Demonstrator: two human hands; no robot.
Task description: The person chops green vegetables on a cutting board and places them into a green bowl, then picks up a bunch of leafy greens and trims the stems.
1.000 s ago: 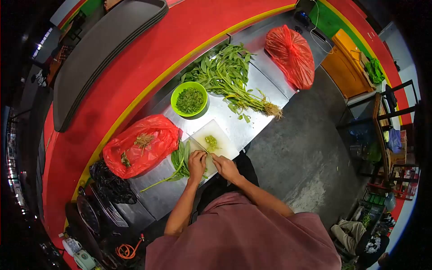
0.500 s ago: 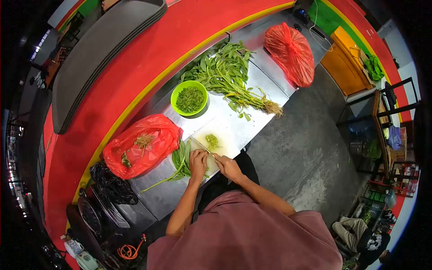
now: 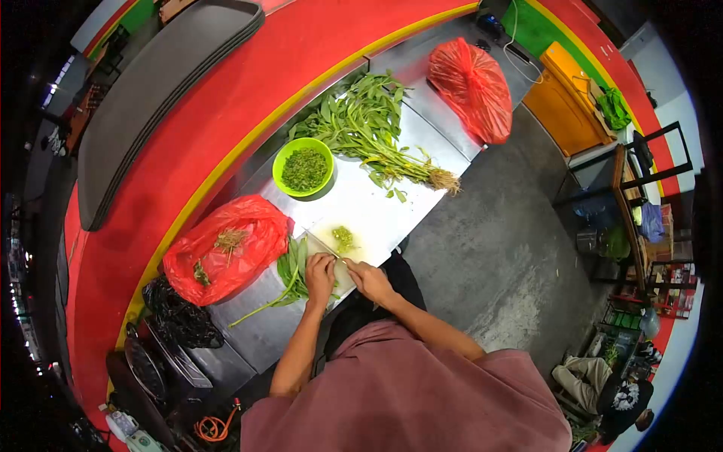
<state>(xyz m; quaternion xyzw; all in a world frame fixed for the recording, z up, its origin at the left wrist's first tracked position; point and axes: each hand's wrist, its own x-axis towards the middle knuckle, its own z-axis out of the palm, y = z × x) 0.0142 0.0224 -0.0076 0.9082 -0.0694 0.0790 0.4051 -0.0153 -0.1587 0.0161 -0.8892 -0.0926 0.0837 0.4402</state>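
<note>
My right hand (image 3: 370,281) is closed around the handle of a knife (image 3: 324,245), whose blade slants across a pale cutting board (image 3: 364,239). Beside it, my left hand (image 3: 321,274) has its fingers curled down on leafy green stems (image 3: 291,276) at the blade. Leaves and one long stem stick out to the left of that hand. A small heap of chopped greens (image 3: 343,239) lies on the board just beyond the blade. Farther back stands a lime-green bowl (image 3: 329,175) filled with chopped greens. The fingertips of my left hand are partly hidden.
A large bunch of rooted greens (image 3: 369,124) lies behind the bowl on the metal table (image 3: 422,192). An open red plastic bag (image 3: 256,260) with root scraps sits left, near a black bag (image 3: 181,316). A tied red bag (image 3: 473,90) stands at the far right end.
The whole view has shifted slightly, so things sit a little farther left. Both hands stay at the board, with the knife still in my right hand.
</note>
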